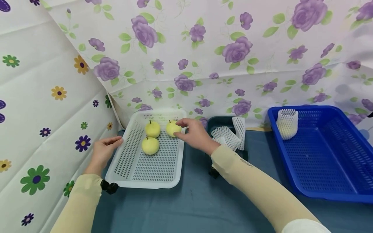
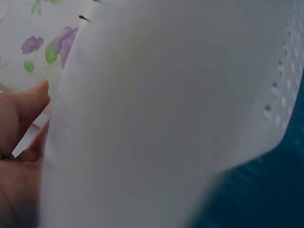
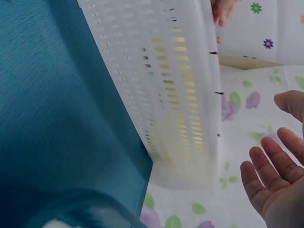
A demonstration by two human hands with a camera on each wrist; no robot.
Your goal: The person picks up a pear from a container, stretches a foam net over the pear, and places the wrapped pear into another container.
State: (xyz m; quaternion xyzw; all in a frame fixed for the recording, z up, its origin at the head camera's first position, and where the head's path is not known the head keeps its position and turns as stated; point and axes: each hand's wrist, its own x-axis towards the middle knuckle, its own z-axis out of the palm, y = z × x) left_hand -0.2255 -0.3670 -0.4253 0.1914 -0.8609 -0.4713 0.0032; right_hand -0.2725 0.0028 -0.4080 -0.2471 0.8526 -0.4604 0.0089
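Three yellow pears are lying in the white basket, all with stems upward. Two of them touch each other in the left part, and the right pear is a little apart, near the basket's right wall. Your right hand is above this right pear; its thumb and fingers are apart, and in the right wrist view they are not closed on anything. Your left hand is at the left rim of the same basket, with its fingers rather straight; whether they press on the rim, I cannot tell. To your right, the dark green basket contains white foam nets, and one net leans up over its edge. Farther right is the blue basket, where a foam sleeve stands in the far left corner, with pale yellow showing through it. All baskets are on the blue-green bench.
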